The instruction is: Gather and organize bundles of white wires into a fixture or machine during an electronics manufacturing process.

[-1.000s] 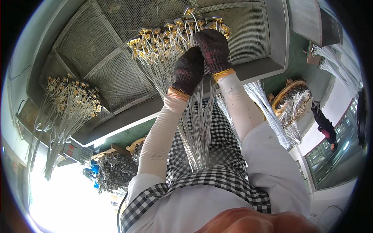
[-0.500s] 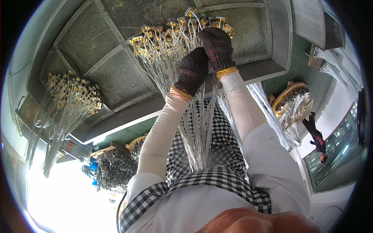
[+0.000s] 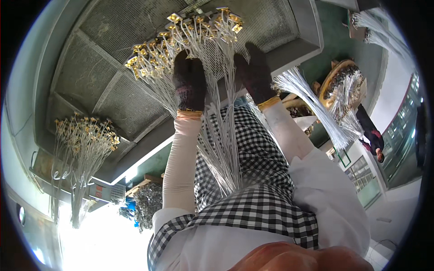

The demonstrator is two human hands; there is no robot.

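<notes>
Mesh-bottomed tray (image 3: 108,27): long silvery wires (image 3: 219,149), gold-coloured ends (image 3: 174,18) fanned.

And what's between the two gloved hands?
In the head view, a loose spread of thin silvery wires runs between the left hand and the right hand.

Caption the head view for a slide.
Gloved left hand and right hand among silvery wires tipped with gold-coloured pieces, at a metal mesh tray.
</notes>
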